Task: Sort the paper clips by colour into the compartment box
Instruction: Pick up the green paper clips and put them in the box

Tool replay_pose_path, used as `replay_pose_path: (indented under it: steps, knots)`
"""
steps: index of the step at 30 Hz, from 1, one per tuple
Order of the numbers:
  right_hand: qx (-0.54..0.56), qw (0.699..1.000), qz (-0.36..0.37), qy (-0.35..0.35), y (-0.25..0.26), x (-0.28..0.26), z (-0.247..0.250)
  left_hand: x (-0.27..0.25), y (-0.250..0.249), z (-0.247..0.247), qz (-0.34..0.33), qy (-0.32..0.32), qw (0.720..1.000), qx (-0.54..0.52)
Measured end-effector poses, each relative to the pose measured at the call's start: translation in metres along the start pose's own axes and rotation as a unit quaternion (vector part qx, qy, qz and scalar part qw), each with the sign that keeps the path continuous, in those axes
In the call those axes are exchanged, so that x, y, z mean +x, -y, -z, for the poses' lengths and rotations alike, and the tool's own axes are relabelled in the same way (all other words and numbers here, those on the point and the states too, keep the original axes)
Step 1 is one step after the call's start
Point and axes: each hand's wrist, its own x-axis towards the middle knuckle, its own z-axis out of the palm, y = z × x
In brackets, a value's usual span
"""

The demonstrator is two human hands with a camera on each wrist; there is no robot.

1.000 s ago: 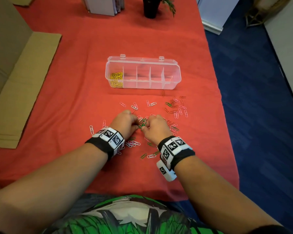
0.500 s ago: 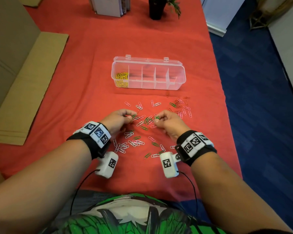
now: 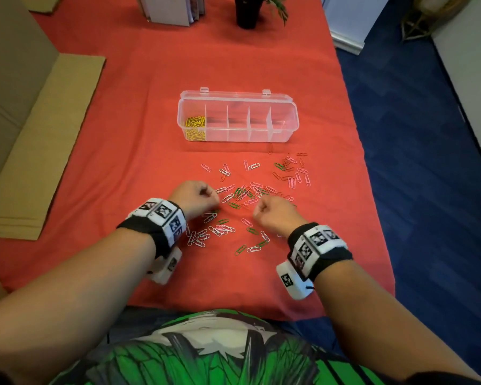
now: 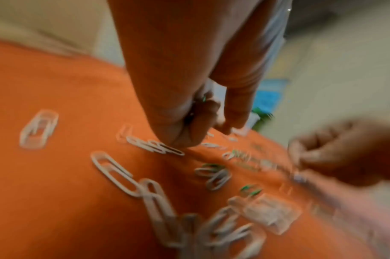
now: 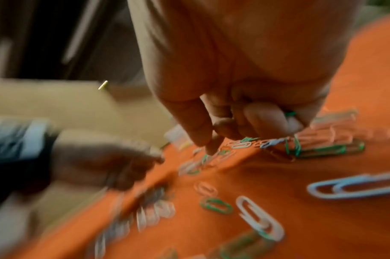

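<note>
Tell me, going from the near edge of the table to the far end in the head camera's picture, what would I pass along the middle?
The two hands, left hand and right hand, side by side over the loose paper clips → compartment box with yellow paper clips in its leftmost compartment → dark plant pot.

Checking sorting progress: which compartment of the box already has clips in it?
The leftmost compartment of the box: it holds yellow clips; the other four look empty.
</note>
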Motion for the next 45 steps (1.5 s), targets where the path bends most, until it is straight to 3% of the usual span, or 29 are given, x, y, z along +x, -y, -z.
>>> replay_pose_path:
  steps: [4, 10, 14, 18, 20, 22, 23, 25, 26, 28, 30, 32, 35, 40, 42, 44, 45]
  knots:
    - [-0.223, 0.973, 0.060, -0.025, 0.000, -0.015, -0.023, 0.003, 0.006, -0.001, -0.074, -0.026, 0.973, 0.219]
    - [-0.324, 0.938, 0.099, -0.066, 0.005, -0.028, -0.039, 0.003, 0.009, -0.007, -0.118, -0.012, 0.943, 0.311]
    - [-0.256, 0.963, 0.086, -0.017, 0.003, -0.022, -0.036, 0.002, 0.007, -0.009, -0.119, 0.012, 0.935, 0.334]
    - [0.030, 0.999, 0.033, 0.008, 0.008, -0.011, -0.015, 0.002, 0.009, -0.008, -0.106, 0.000, 0.943, 0.314]
    - [0.190, 0.982, -0.010, 0.012, 0.011, -0.005, -0.007, 0.002, 0.005, -0.004, -0.060, 0.003, 0.971, 0.231]
    - [0.348, 0.936, -0.052, 0.031, 0.015, -0.001, -0.001, 0.002, -0.001, 0.001, 0.007, 0.027, 0.997, 0.068]
    - [0.425, 0.902, -0.067, 0.043, 0.018, 0.001, 0.002, 0.001, -0.004, 0.003, 0.047, 0.040, 0.997, -0.055]
    - [0.512, 0.853, -0.081, 0.060, 0.025, 0.004, 0.004, -0.002, -0.008, 0.007, 0.116, 0.060, 0.946, -0.295]
    - [0.509, 0.855, -0.081, 0.060, 0.027, 0.007, 0.002, -0.003, -0.008, 0.009, 0.132, 0.073, 0.914, -0.378]
    - [0.417, 0.905, -0.076, 0.039, 0.031, 0.016, -0.004, -0.006, -0.008, 0.016, 0.137, 0.110, 0.863, -0.474]
    - [0.246, 0.968, -0.046, 0.012, 0.036, 0.024, -0.010, -0.009, -0.006, 0.020, 0.122, 0.135, 0.828, -0.530]
    - [0.030, 0.999, 0.015, -0.024, 0.039, 0.027, -0.015, -0.011, -0.006, 0.022, 0.110, 0.138, 0.813, -0.555]
    - [-0.183, 0.974, 0.114, -0.069, 0.037, 0.027, -0.028, -0.012, -0.003, 0.022, 0.098, 0.137, 0.827, -0.536]
    - [-0.311, 0.932, 0.156, -0.099, 0.038, 0.024, -0.040, -0.012, -0.001, 0.020, 0.141, 0.151, 0.858, -0.470]
    - [-0.276, 0.945, 0.156, -0.083, 0.038, 0.026, -0.036, -0.010, 0.001, 0.010, 0.135, 0.117, 0.914, -0.363]
    - [-0.176, 0.975, 0.120, -0.062, 0.035, 0.029, -0.027, -0.008, 0.007, 0.000, 0.074, 0.072, 0.977, -0.187]
    - [-0.117, 0.988, 0.087, -0.052, 0.032, 0.030, -0.020, -0.008, 0.009, -0.005, 0.033, 0.056, 0.994, -0.092]
